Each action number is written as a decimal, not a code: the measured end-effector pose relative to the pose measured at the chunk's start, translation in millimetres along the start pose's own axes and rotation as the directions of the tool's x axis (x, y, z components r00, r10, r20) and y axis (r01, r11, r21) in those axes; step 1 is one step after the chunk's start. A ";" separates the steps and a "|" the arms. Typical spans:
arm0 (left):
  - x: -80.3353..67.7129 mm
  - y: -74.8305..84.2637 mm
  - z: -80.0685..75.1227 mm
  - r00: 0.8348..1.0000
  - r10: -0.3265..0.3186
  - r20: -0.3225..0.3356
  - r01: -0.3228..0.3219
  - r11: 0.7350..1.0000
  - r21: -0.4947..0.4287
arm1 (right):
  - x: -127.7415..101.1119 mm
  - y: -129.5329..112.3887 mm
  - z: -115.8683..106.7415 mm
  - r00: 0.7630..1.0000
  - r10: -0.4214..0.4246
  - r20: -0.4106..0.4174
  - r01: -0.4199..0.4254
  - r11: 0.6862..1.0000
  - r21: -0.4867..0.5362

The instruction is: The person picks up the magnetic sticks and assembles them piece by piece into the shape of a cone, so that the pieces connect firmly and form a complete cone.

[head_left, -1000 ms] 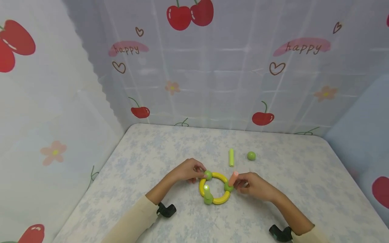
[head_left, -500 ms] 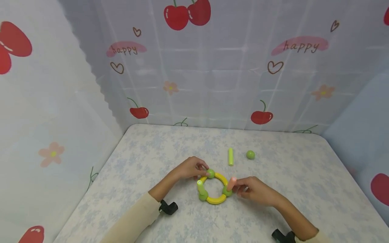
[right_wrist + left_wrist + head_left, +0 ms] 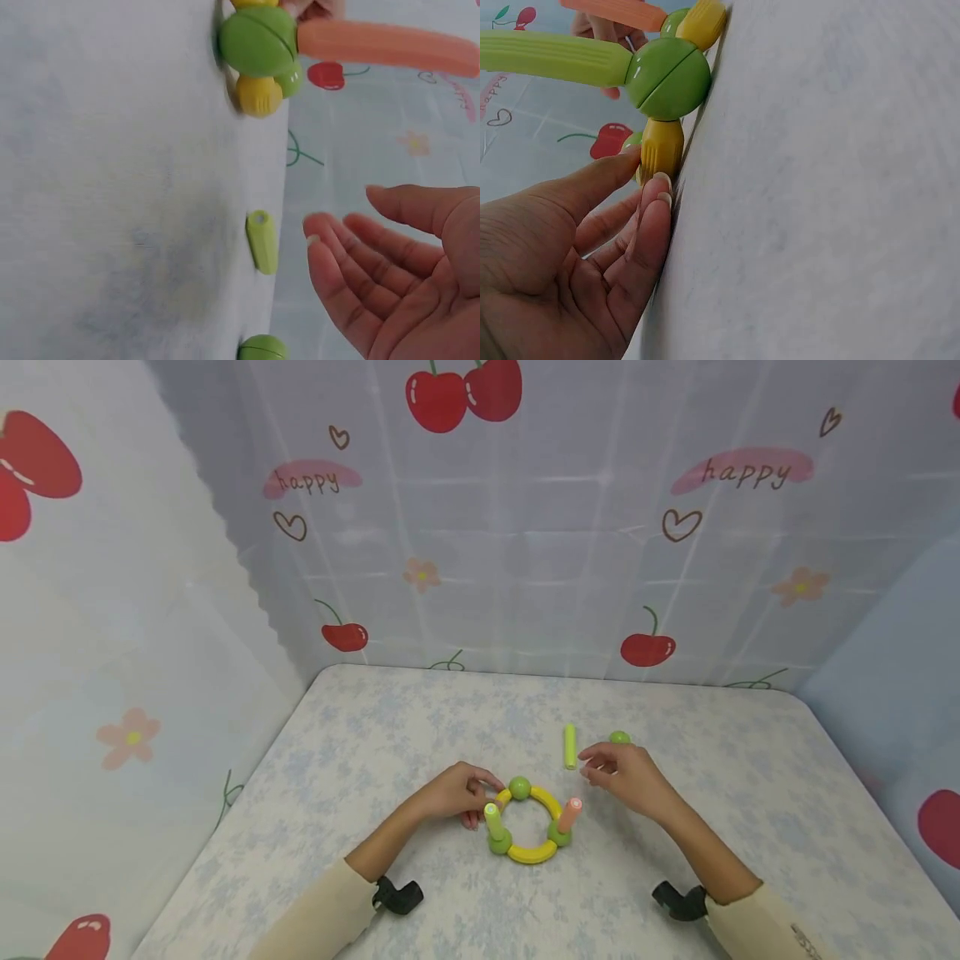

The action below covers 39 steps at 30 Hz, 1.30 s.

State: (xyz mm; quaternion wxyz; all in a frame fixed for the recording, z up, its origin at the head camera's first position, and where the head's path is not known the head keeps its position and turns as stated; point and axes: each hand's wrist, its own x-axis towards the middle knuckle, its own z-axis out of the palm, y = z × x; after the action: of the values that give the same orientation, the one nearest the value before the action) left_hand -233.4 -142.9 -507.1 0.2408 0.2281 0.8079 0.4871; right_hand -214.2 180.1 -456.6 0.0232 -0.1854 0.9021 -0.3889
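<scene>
In the head view, a ring of curved yellow rods joined by green balls lies on the table. A lime stick and an orange stick stand up from two of its balls; the back ball bears none. My left hand pinches the ring's left yellow rod between thumb and fingers, as the left wrist view shows. My right hand, empty with fingers loosely bent, hovers beside a loose lime stick, apart from it.
A loose green ball lies behind my right hand, partly hidden by it in the head view. The patterned tabletop ends at a cherry-printed curtain at the back, with more curtain on both sides.
The ring has turned slightly clockwise. My right hand has left the orange stick and moved back towards the loose lime stick. My left hand has shifted from the back ball to the yellow rod.
</scene>
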 end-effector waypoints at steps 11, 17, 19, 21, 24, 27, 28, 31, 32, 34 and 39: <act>1.8 -6.2 7.6 1.000 -0.003 -0.025 0.001 0.998 -0.070 | 48.9 6.6 13.1 0.987 0.132 -0.096 -0.149 0.968 -0.200; 1.1 -8.9 8.1 0.999 -0.010 -0.032 0.007 0.996 -0.090 | 67.1 11.1 20.6 0.975 0.209 -0.080 -0.223 0.942 -0.250; 1.7 -10.1 7.8 1.000 -0.006 -0.028 0.003 0.996 -0.093 | 71.6 12.6 22.3 0.969 0.233 -0.077 -0.245 0.934 -0.258; 2.7 -11.5 7.4 1.000 -0.001 -0.021 -0.001 0.996 -0.093 | 74.9 13.8 23.4 0.964 0.255 -0.073 -0.265 0.929 -0.258; 4.1 -12.7 6.8 1.000 0.007 -0.016 -0.008 0.996 -0.091 | 78.4 16.3 24.1 0.962 0.264 -0.067 -0.272 0.927 -0.259; 4.9 -12.7 6.7 1.000 0.010 -0.021 -0.012 0.996 -0.088 | 80.1 18.8 24.0 0.963 0.265 -0.057 -0.270 0.928 -0.258; 4.8 -12.3 6.7 1.000 0.010 -0.024 -0.013 0.996 -0.091 | 80.3 19.7 24.2 0.963 0.264 -0.054 -0.269 0.928 -0.257; 4.3 -12.1 6.5 1.000 0.003 -0.031 -0.006 0.995 -0.099 | 79.3 21.4 24.6 0.965 0.260 -0.039 -0.262 0.937 -0.229; 4.1 -12.1 6.6 0.999 0.001 -0.032 -0.004 0.995 -0.102 | 78.4 21.7 24.8 0.965 0.261 -0.031 -0.261 0.942 -0.210; 3.7 -11.9 6.6 1.000 0.000 -0.031 -0.004 0.995 -0.104 | 75.8 21.8 25.0 0.965 0.263 -0.014 -0.262 0.952 -0.157; 4.6 -13.0 7.4 0.999 0.013 -0.036 -0.016 0.996 -0.089 | 66.7 17.4 25.1 0.960 0.280 0.025 -0.279 0.960 -0.034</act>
State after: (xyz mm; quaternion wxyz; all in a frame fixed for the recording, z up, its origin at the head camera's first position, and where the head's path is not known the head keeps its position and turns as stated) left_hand -234.2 -140.6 -522.5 0.2327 0.2142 0.7880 0.5282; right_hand -277.2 150.1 -479.6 0.0887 -0.0621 0.9246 -0.3652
